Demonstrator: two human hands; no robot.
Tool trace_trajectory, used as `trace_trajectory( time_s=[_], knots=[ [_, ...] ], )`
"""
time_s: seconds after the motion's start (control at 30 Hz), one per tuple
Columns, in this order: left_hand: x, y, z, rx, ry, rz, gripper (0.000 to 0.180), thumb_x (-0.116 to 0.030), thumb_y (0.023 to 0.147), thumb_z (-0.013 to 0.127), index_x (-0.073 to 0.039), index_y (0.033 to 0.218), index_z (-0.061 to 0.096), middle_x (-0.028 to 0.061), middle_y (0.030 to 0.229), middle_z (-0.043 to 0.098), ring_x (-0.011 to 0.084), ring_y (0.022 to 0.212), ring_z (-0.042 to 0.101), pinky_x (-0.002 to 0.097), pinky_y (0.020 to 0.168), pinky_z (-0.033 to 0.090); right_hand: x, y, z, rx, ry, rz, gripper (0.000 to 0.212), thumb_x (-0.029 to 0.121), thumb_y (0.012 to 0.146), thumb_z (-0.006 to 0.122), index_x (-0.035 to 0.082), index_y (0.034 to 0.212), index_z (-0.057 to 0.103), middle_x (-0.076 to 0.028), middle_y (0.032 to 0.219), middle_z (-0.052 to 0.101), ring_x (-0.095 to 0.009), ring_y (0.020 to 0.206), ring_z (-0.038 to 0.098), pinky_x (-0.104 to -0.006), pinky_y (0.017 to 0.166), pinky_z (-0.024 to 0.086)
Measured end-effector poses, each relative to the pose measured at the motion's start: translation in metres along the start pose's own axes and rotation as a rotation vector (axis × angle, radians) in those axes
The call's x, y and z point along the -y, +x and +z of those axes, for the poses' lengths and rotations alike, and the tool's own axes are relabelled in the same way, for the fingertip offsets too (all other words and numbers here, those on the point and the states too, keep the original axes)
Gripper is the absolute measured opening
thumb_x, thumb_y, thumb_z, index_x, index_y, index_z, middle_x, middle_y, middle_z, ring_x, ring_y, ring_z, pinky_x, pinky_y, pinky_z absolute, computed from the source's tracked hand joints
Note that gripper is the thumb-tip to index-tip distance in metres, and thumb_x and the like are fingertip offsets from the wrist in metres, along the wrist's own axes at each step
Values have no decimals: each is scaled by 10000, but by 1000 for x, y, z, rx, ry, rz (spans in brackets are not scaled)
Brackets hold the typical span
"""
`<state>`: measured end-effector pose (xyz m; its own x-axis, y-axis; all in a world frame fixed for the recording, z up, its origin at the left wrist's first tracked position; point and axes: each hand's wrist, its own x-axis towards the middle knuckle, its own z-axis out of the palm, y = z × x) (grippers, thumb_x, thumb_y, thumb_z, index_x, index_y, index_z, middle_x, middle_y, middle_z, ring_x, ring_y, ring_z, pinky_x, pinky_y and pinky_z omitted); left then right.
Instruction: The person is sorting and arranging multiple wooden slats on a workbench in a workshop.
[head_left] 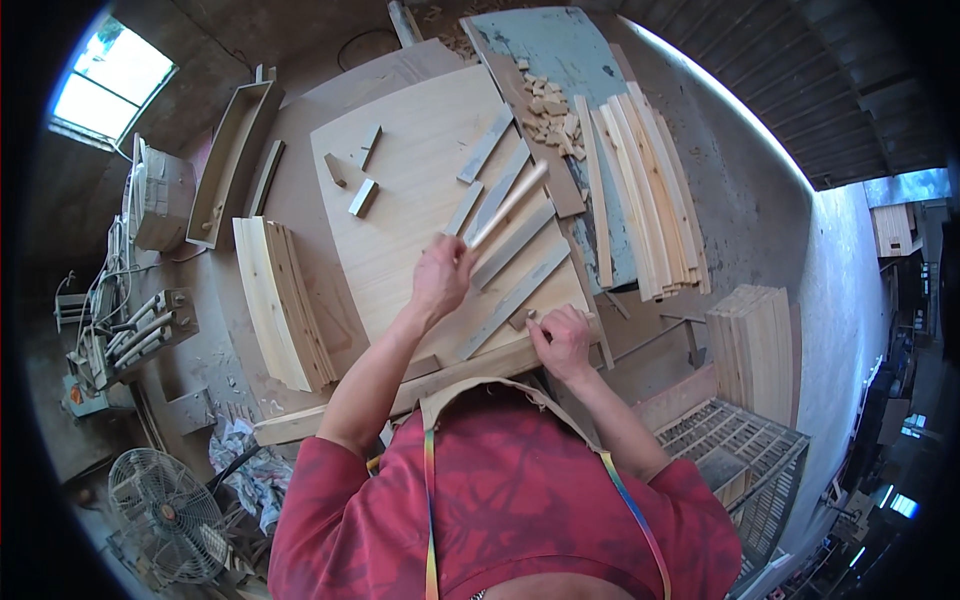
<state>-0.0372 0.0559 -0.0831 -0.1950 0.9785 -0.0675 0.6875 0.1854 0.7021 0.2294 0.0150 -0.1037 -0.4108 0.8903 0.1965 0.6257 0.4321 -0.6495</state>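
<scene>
The stick is above the table, slanting up and to the right over the grey-faced strips, held only near its lower end. With so much length free, it could swing or tip in the grip, and its far end could knock a strip askew, since the strips seem to lie loose. A slack hold would be the likely cause; a hard knock might also mark their faces. The left hand is clenched round the stick, fingers wrapped. The right hand is well apart, fingers curled in, by the right end of the rail at the near edge; something small shows at its fingertips, but I cannot tell whether it is pinched. Those fingertips could get caught if the rail shifted. Farther out, small blocks stand left of the strips, and offcuts lie heaped beyond, near the planks.
</scene>
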Motion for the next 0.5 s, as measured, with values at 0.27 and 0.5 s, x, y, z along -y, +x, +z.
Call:
trace_trajectory(
  time_s=[0.27, 0.5],
  knots=[
    [-51, -8, -69, -410, -907, 17, 180, -173, 1058, 632, -5, 1112, 597, 82, 951, 687, 181, 822, 650, 327, 768, 534, 10, 76, -13, 21, 815, 486, 290, 124, 954, 722, 55, 1218, 623, -73, 1083, 692, -243, 953, 695, -369, 839, 586],
    [-49, -65, -7, -264, -1563, -589, 235, -199, 1064, 625, -15, 1205, 591, 121, 1117, 718, 218, 1078, 702, 335, 942, 569, -23, 104, -73, -35, 1513, 463, 289, 119, 1037, 611, 60, 1316, 564, -100, 1132, 679, -207, 975, 701, -349, 779, 607]
  ],
)
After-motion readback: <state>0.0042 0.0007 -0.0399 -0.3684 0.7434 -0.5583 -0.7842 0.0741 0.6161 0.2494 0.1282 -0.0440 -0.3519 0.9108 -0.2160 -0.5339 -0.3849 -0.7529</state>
